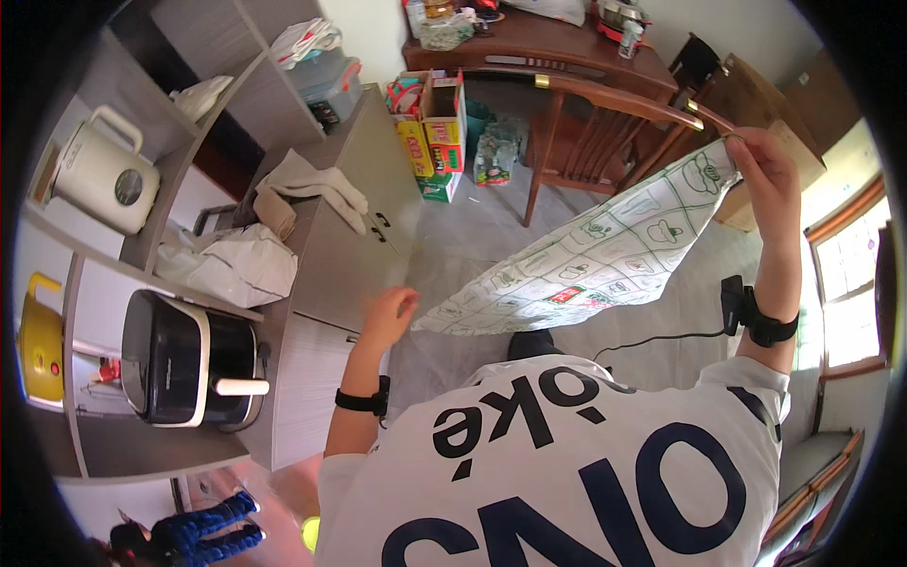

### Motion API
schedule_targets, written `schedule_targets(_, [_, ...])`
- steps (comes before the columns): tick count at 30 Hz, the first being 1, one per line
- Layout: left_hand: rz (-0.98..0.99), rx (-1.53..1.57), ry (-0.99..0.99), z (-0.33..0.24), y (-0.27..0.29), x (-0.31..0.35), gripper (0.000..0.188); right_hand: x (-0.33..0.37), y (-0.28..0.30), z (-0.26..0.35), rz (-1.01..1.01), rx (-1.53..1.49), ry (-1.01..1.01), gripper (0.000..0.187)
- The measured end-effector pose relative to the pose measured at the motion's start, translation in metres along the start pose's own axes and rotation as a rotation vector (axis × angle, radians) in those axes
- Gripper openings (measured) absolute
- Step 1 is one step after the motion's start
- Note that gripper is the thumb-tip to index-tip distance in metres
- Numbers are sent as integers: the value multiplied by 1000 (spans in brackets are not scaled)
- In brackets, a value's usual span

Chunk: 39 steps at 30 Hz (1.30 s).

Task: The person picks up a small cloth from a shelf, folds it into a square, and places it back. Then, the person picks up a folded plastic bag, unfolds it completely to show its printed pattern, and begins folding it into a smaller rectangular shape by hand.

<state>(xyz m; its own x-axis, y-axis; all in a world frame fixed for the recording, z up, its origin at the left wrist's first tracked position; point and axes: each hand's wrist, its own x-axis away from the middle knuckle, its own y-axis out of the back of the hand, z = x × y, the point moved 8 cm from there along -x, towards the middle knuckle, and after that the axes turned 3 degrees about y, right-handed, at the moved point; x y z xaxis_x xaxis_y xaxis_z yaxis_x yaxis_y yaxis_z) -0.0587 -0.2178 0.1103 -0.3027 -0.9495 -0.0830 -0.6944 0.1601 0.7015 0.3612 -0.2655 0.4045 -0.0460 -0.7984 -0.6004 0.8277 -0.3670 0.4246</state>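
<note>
A white sheet with a green grid of small drawings and a red patch [605,255] stretches slantwise across the middle; whether it is cloth or plastic I cannot tell. My right hand [770,170], raised at the upper right, pinches its upper corner. At the opposite end, my left hand [387,318] has curled fingers at the sheet's pointed left corner, apparently gripping it; the exact contact is hard to see. Between the two hands the upper edge runs nearly straight, and the rest hangs in front of my shirt. Both wrists wear black bands with small devices.
Left of me stands a grey cabinet [345,255] with shelves holding a white kettle [104,180], a black air fryer [175,359] and a white bag [231,265]. Ahead are a wooden chair [605,109], a dark wooden table [529,42] and colourful cartons [439,128]. A black cable [661,337] hangs from my right wrist.
</note>
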Motion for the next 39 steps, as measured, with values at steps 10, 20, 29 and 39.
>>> schedule_targets(10, [450, 38, -18, 33, -141, 19, 27, 18, 45, 11, -70, 243, -92, 16])
schedule_targets(20, [25, 39, -32, 30, -66, -11, 14, 30, 97, -11, -253, 368, -241, 18])
schedule_targets(29, [44, 253, 144, 45, -81, -31, 12, 46, 125, -43, -300, 336, -284, 17])
schedule_targets(39, [-114, 277, 84, 46, -33, -91, 11, 60, 171, -114, -430, 215, -308, 18])
